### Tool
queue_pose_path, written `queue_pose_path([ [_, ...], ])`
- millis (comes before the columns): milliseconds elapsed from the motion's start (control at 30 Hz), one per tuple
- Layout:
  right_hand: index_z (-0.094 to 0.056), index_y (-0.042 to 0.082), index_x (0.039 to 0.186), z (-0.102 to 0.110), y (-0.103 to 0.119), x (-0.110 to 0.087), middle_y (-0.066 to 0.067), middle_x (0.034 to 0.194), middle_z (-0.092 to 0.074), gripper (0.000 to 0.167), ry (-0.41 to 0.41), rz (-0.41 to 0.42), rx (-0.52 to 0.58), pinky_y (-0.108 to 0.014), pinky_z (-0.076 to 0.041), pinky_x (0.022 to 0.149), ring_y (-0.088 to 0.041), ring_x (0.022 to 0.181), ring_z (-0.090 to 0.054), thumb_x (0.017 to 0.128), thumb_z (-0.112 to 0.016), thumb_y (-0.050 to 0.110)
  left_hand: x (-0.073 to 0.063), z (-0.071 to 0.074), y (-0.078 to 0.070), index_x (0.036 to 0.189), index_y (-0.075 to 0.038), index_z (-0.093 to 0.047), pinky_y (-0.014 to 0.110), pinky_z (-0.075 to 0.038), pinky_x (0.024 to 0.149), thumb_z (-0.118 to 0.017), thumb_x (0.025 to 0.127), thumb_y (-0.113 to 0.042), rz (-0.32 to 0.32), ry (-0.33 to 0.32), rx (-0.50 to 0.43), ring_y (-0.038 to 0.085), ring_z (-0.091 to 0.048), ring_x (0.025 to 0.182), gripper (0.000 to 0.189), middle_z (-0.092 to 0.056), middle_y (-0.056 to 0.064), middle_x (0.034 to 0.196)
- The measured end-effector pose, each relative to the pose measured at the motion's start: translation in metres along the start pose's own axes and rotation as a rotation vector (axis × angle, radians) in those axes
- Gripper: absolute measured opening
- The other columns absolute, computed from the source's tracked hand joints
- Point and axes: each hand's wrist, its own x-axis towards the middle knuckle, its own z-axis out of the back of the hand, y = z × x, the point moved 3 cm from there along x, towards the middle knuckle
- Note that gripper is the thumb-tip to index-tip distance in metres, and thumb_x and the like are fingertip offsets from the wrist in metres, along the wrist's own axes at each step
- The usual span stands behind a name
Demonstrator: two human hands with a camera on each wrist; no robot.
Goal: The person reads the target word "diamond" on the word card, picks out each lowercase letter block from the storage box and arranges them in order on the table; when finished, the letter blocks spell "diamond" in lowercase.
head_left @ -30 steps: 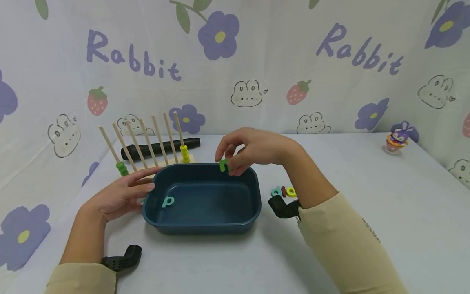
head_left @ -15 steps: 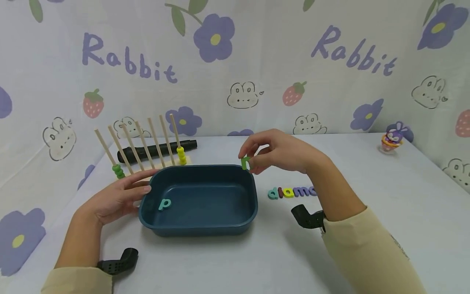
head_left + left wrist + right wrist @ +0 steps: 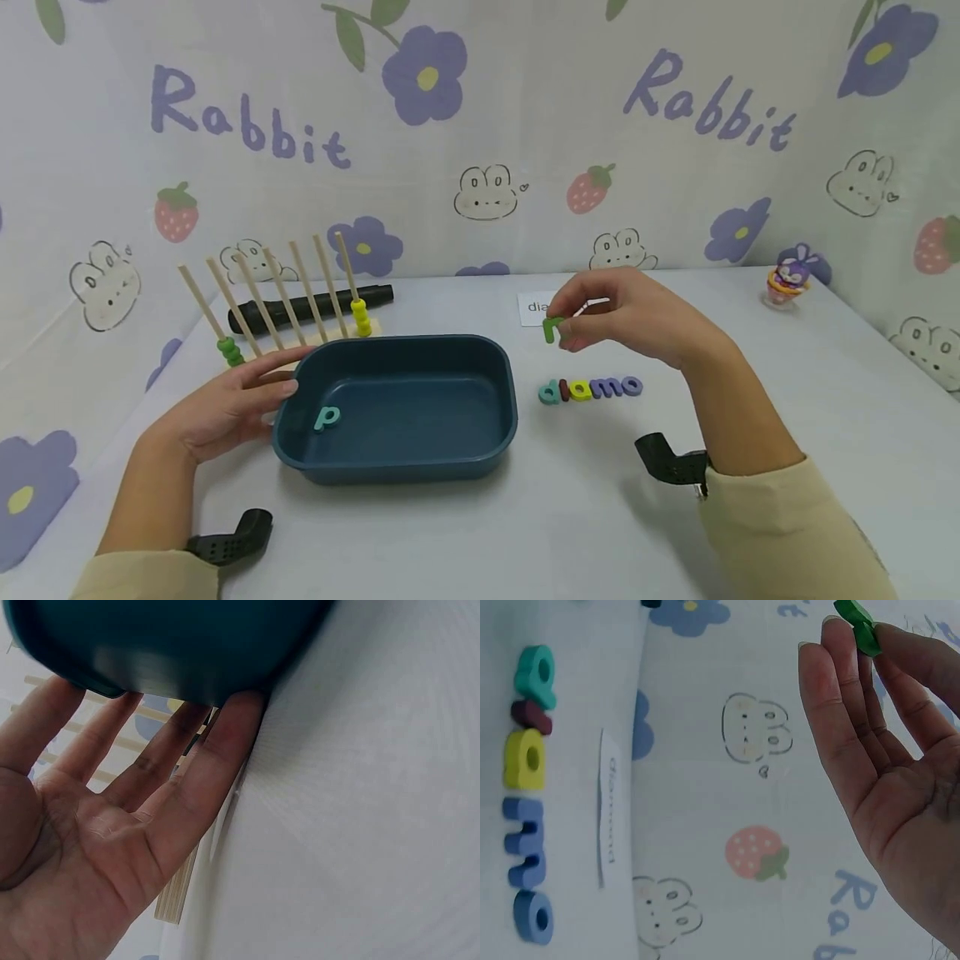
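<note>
My right hand (image 3: 626,321) pinches a green letter (image 3: 552,328) between thumb and fingertips, held up above the table; the thumb hides part of it. In the right wrist view the green letter (image 3: 859,627) shows at the fingertips. Below it a row of coloured letters spells "diamo", from a teal d (image 3: 549,392) to a purple o (image 3: 632,386). My left hand (image 3: 217,404) rests against the left end of a dark blue bin (image 3: 408,473). In the left wrist view its extended fingers (image 3: 199,776) touch the bin's outer wall. A teal p (image 3: 327,418) lies inside the bin.
A white card (image 3: 531,309) with printed text stands behind the letters, partly covered by my right hand. Back left are a rack of wooden rods (image 3: 303,292) with green and yellow beads and a black tube (image 3: 258,315). A small purple toy (image 3: 789,279) stands far right.
My right hand has carried the green letter from over the bin's back right rim to the right, above the letter row. The row and card have come into view. The left hand stays at the bin.
</note>
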Motion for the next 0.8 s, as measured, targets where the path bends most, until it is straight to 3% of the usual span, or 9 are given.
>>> queue_pose_path([
  [467, -0.072, 0.011, 0.117, 0.023, -0.042, -0.029, -0.011, 0.118, -0.068, 0.026, -0.049, -0.111, 0.001, -0.040, -0.051, 0.099, -0.026, 0.101, -0.074, 0.091, -0.074, 0.013, -0.001, 0.000, 0.001, 0.162, -0.027, -0.035, 0.057, -0.053, 0.102, -0.059, 0.106, -0.027, 0.000, -0.005, 0.000, 0.010, -0.063, 0.123, 0.060, -0.048, 0.000, 0.153],
  [800, -0.069, 0.005, 0.119, 0.042, -0.071, -0.037, -0.014, 0.117, -0.065, 0.028, -0.103, -0.168, -0.018, -0.030, -0.058, 0.089, -0.027, 0.099, -0.073, 0.093, -0.073, 0.014, -0.001, 0.001, 0.000, 0.162, -0.026, -0.035, 0.052, -0.055, 0.101, -0.059, 0.106, -0.026, -0.007, 0.001, 0.000, 0.009, -0.063, 0.123, 0.061, -0.051, -0.002, 0.150],
])
